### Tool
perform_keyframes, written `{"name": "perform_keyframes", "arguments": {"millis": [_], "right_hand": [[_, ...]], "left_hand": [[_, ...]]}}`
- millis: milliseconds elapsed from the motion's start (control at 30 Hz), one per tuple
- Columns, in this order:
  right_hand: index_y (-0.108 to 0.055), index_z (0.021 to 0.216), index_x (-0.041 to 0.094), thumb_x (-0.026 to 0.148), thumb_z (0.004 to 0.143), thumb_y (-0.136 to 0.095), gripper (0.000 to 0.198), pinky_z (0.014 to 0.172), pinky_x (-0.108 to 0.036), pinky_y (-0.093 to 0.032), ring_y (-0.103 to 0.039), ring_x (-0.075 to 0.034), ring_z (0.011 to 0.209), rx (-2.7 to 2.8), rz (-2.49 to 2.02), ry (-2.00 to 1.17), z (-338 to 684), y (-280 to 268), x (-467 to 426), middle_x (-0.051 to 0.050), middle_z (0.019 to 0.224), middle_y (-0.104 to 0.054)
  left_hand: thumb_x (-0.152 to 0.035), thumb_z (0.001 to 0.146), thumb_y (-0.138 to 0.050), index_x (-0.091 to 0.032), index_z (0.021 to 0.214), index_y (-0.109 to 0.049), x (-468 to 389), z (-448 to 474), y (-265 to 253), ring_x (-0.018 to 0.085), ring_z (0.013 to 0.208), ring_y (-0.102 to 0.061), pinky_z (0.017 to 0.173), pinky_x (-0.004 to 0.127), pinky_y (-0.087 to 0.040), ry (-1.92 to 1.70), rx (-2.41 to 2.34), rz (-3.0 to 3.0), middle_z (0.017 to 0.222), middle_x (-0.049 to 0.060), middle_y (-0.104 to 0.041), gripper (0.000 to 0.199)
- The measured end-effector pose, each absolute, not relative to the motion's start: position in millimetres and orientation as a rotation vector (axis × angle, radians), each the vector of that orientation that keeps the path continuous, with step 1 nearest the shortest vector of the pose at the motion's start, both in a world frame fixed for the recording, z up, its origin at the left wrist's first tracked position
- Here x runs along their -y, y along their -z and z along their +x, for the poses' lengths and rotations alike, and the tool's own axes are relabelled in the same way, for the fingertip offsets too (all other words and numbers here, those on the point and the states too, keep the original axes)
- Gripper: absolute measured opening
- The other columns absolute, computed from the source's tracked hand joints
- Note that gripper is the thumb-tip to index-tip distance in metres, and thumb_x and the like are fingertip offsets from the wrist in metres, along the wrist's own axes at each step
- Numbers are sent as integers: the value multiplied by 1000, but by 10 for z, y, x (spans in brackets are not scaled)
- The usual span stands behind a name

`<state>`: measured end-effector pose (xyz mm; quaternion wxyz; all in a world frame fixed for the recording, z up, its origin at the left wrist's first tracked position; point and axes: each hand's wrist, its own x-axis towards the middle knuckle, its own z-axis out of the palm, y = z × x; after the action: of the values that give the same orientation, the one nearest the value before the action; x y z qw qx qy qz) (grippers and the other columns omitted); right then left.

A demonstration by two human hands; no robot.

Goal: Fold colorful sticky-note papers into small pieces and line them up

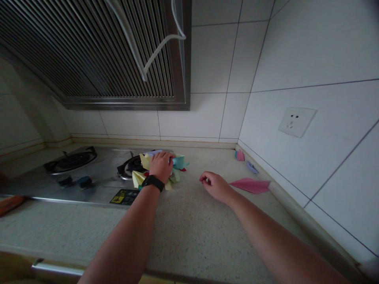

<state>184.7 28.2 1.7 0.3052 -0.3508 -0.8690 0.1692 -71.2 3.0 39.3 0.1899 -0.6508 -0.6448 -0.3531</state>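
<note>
My left hand (161,165), with a black watch on its wrist, rests on a pile of folded coloured papers (179,161) at the stove's right edge. Its fingers are curled over yellow, light blue and lilac pieces, and the palm hides part of the pile. To the right, my right hand (214,185) hovers over or rests on the counter, its fingers curled together with nothing visible in them. Just beyond its wrist lies a pink paper plane (251,185). Farther back, a small lilac folded paper (252,167) and a pink and blue folded paper (239,155) lie near the wall.
A steel gas stove (103,165) with two burners and two knobs fills the left side. Above it hangs a range hood (118,59) with a white cable (161,43). A speckled counter (189,228) runs along tiled walls. A socket (297,121) is on the right wall.
</note>
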Motion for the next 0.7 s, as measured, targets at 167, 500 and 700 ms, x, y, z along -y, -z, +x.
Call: {"name": "perform_keyframes", "arguments": {"millis": [167, 500, 700], "right_hand": [[-62, 90, 19, 11, 79, -51, 17, 62, -23, -36, -54, -11, 67, 2285, -931, -454, 1847, -34, -274, -2, 84, -64], [-54, 100, 21, 21, 84, -51, 16, 61, -25, -41, -55, -12, 67, 2044, -928, -504, 1813, -85, -266, -2, 86, -62], [-46, 112, 21, 39, 81, -61, 39, 60, -24, -46, -58, -13, 72, 2037, -820, -713, 1813, -125, -198, -5, 99, -61]], "left_hand": [[-17, 87, -49, -19, 95, -61, 9, -687, -476, 22, 93, -55, 84, 35, -41, 1287, 1647, -1820, 97, 7, -60, 15], [-26, 87, -52, -17, 97, -60, -71, -372, -354, 13, 69, -56, 63, 23, -46, 2242, 1546, -2016, 83, 3, -60, 15], [-31, 83, -57, -15, 92, -60, -81, -108, -227, 11, 64, -53, 58, 20, -44, 2544, 1610, -2125, 80, 2, -60, 18]]}}
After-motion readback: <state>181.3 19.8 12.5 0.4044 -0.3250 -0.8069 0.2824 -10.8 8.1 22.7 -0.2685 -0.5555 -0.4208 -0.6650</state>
